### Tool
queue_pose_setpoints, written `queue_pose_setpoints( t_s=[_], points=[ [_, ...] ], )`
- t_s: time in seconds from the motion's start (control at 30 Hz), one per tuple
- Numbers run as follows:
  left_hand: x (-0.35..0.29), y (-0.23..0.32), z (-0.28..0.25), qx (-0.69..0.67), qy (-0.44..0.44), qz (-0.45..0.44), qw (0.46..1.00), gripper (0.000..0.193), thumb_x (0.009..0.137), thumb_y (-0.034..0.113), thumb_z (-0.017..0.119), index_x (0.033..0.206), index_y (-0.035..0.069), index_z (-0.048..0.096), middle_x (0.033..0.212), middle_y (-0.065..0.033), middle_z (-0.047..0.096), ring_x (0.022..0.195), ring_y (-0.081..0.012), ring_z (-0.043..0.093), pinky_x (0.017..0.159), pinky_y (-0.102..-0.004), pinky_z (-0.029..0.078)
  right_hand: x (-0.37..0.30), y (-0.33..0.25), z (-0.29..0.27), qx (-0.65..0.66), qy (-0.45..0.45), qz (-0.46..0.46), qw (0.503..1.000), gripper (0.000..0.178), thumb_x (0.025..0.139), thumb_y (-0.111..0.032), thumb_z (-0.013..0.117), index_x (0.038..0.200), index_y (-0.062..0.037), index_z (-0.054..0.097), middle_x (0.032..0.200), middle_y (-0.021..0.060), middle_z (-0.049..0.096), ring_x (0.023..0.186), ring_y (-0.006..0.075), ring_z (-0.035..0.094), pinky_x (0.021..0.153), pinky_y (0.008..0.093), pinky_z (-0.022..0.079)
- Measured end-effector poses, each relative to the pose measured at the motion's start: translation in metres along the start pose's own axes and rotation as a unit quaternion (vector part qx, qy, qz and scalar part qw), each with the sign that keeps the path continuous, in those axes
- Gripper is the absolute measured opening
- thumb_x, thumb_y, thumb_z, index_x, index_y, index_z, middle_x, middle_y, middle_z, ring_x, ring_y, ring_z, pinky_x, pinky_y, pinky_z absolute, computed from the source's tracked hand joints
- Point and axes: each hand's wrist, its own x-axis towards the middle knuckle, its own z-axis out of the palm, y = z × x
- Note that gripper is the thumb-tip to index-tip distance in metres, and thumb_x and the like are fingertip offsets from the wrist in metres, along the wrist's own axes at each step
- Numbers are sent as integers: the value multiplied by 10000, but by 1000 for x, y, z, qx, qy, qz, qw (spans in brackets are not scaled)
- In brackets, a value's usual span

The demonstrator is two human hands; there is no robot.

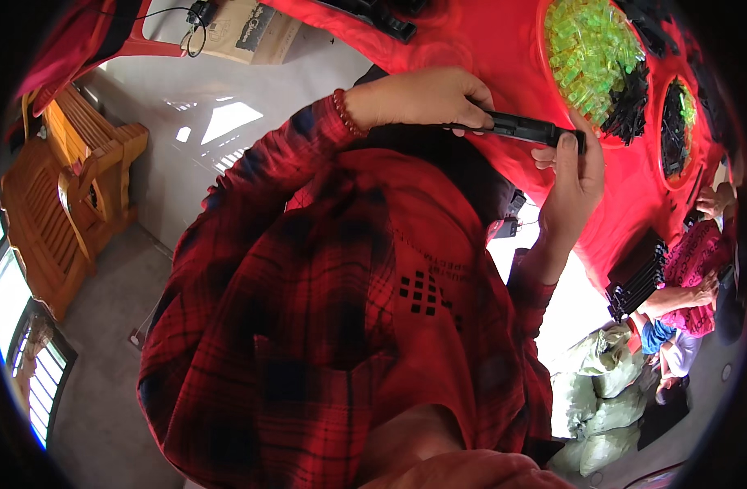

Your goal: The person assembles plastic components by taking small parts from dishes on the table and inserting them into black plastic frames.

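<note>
My left hand [440, 99], with a red bead bracelet at the wrist, is closed on one end of a long, narrow black plastic piece [523, 128]. The other end sits between the thumb and fingers of my right hand [577, 173]. The piece is held roughly level above the near edge of the red-covered table [463, 41]. An open channel seems to run along its top, but its exact kind cannot be made out. Just beyond my right hand stands a round red basket [546, 50] full of see-through yellow-green plastic pieces [589, 57], with thin black parts [628, 104] heaped at its near side.
Another red basket [665, 167] at the right holds black and green parts. A stack of black strips [639, 279] lies near the table's right edge, beside a person in pink [689, 277]. Pale sacks [610, 416] stand behind. A wooden bench [64, 204] is at the left.
</note>
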Motion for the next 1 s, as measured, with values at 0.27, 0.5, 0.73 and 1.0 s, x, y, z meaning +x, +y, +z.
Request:
queue_pose_setpoints(
  t_s=[0.27,0.5,0.73,1.0],
  points=[
    [0,19,-10,-9,231,217,948,526,919,225,702,1353,10,499,1175,-87,605,1059,-151,600,941,-286,482,-6,9,-10,130,101,-41,986,308,992,-149,581,1224,52,549,905,91,631,728,167,671,693,293,549],
    [-2,15,37,-141,447,227,854,451,871,66,734,1215,-26,457,1060,-113,585,901,-154,618,839,-278,511,-8,20,12,121,170,-117,971,262,992,-117,558,1182,42,476,934,182,671,785,236,693,742,350,579],
    [23,25,55,-349,312,226,855,309,1012,244,540,1154,-24,478,1070,-101,598,924,-152,610,882,-300,494,-24,32,44,120,93,-146,978,304,948,33,554,1217,39,413,1016,214,639,888,251,679,834,344,566],
    [16,30,52,-124,426,207,872,225,1029,170,475,1104,-36,526,880,-44,599,784,-101,576,713,-254,492,-30,34,49,-95,-87,-162,978,610,800,26,723,1333,39,424,1216,165,538,1001,240,618,883,342,519]
  ],
)
